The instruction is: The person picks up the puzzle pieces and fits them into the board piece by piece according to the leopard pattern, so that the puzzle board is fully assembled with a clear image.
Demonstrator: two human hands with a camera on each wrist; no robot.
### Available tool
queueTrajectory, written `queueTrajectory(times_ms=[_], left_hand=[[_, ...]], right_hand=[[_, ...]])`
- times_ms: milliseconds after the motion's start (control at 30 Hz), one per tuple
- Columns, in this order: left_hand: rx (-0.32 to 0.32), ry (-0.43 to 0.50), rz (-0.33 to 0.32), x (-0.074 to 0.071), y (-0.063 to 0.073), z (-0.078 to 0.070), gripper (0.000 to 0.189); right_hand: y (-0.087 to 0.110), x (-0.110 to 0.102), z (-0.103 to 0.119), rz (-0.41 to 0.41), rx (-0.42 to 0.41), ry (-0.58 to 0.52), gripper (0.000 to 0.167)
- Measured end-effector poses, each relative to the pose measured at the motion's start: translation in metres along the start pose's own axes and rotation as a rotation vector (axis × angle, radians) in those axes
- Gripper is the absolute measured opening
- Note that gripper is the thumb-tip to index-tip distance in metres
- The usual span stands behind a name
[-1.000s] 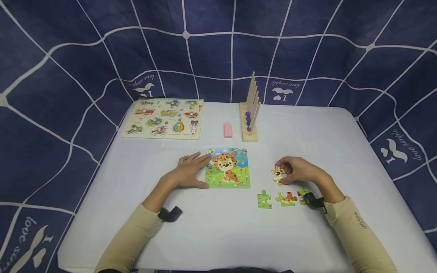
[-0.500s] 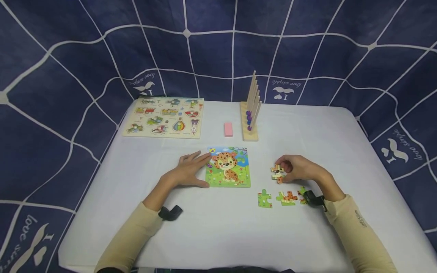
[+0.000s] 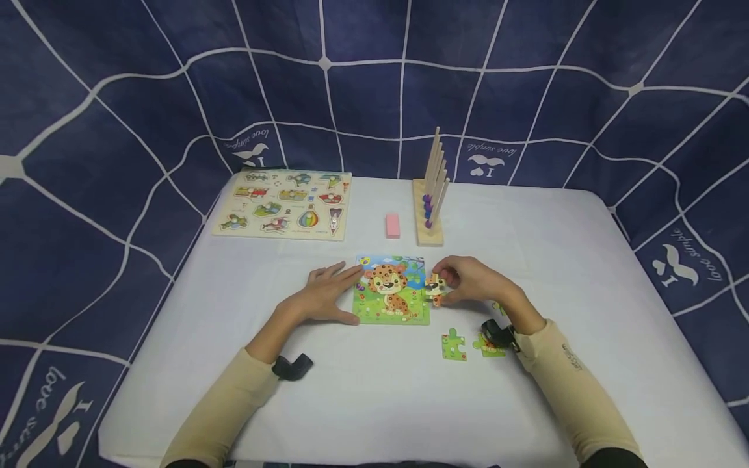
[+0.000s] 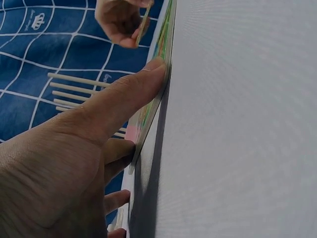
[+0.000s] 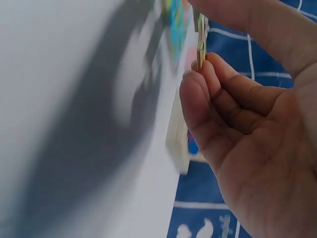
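A square leopard picture board (image 3: 374, 312) lies on the white table in front of me. My left hand (image 3: 322, 294) rests at its left side with fingers spread, the thumb (image 4: 141, 84) lying on the near edge in the left wrist view. Between thumb and fingertips my right hand (image 3: 475, 279) pinches a leopard-print jigsaw piece (image 3: 433, 289), close beside the board's right edge. The right wrist view shows this jigsaw piece (image 5: 200, 47) edge-on. A green jigsaw piece (image 3: 453, 346) lies near the board's lower right. An orange-and-green jigsaw piece (image 3: 490, 350) is partly hidden by the right wrist camera.
At the back left lies a wooden vehicle peg puzzle (image 3: 281, 205). A pink block (image 3: 393, 226) sits behind the picture board, next to a wooden stand (image 3: 430, 237) with upright rods and purple and blue beads. Another green piece (image 3: 499, 308) shows behind the right wrist.
My right hand has moved left with the jigsaw piece, from above the loose pieces to the board's right edge. The left hand stays in place on the board.
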State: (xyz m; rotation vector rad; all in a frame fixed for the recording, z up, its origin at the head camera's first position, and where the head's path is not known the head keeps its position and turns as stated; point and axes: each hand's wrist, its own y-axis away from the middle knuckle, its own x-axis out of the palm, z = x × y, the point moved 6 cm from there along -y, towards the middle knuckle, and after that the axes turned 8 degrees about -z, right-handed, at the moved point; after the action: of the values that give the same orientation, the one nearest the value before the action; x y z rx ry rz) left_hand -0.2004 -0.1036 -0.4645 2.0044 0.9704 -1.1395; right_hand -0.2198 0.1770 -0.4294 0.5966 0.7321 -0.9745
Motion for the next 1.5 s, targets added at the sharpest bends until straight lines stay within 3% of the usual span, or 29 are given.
queueTrajectory(times_ms=[200, 467, 1233, 1500], left_hand=[[0.012, -0.005, -0.020, -0.001, -0.003, -0.001, 0.109], [-0.002, -0.009, -0.026, -0.002, -0.001, 0.001, 0.111], [0.025, -0.009, -0.024, -0.001, 0.000, 0.001, 0.109], [0.027, -0.024, -0.019, 0.000, -0.002, 0.002, 0.109]], right_hand=[[-0.016, 0.014, 0.021, 0.018, -0.066, -0.018, 0.055], [-0.034, 0.033, 0.038, 0.012, -0.150, 0.056, 0.053], [-0.055, 0.048, 0.059, 0.064, -0.123, 0.142, 0.064], [-0.059, 0.052, 0.064, 0.041, -0.167, 0.133, 0.058]])
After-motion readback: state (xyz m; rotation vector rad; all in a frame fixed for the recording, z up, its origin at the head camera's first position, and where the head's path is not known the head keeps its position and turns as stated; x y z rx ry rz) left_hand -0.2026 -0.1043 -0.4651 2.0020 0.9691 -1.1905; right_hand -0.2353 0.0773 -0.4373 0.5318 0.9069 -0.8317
